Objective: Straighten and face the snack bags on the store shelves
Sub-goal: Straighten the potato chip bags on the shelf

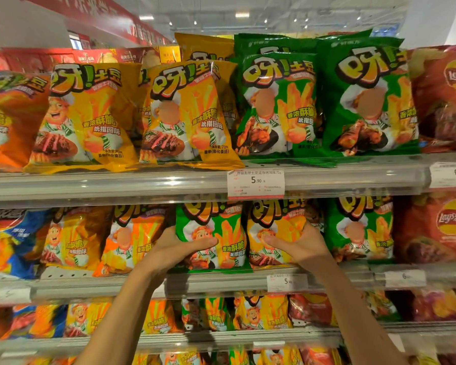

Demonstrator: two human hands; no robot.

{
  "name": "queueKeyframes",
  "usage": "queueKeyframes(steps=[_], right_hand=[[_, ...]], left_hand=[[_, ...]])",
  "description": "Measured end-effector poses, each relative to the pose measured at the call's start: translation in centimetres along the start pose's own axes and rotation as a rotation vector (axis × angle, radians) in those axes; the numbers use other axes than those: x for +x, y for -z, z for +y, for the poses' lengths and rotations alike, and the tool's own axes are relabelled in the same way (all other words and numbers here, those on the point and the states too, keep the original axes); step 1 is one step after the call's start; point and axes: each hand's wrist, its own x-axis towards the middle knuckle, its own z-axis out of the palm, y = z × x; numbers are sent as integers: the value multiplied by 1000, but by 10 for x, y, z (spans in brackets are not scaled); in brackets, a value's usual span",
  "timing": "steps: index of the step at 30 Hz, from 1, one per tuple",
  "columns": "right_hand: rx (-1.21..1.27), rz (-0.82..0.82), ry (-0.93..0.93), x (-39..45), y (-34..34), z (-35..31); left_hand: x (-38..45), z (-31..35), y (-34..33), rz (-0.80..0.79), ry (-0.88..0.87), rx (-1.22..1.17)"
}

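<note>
Green bag [211, 238] (left hand [174, 248] grips it) beside yellow bag [274, 233].

Green snack bag [216, 233] and yellow snack bag [277, 230] stand upright, side by side.

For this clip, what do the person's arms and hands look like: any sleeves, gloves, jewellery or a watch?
Both forearms are bare as far as the frame shows, with no sleeve in view. The left hand and right hand wear no gloves. No ring, watch or bracelet shows on the fingers or wrists. No markings are visible on either arm.
</note>
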Motion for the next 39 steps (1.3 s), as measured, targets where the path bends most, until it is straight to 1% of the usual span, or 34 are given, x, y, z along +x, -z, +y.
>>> queueKeyframes(steps=[5,9,13,15,17,19,21,24,27,31,34,39], right_hand=[[-76,71,-22,-3,-7,-9],[-161,90,-45,-6,-8,-24],[-242,114,-94,-15,-1,-37],[-216,113,-90,-22,8,-39],[-127,88,-38,-31,20,-36],[-82,22,-44,-42,33,-33],[-95,-39,-118,-57,45,-28],[-76,-80,-197,-84,63,-18],[6,-118,-231,-112,81,-6],[85,-19,-286,-126,104,16],[95,37,-289,-127,119,26],[94,30,-270,-125,133,35]], left_hand=[[-11,7,-8,115,-56,-52],[-21,5,-8,205,-94,-92],[-27,-3,-3,242,-47,-124],[-27,-7,1,277,-15,-127],[-25,-10,4,290,10,-140],[-21,-12,2,282,7,-172],[-17,-13,-4,275,-3,-224],[-8,-12,-21,242,-3,-251],[5,-10,-45,174,-26,-251],[21,-2,-81,118,-73,-237],[32,6,-105,69,-100,-214],[45,15,-133,47,-125,-164]])
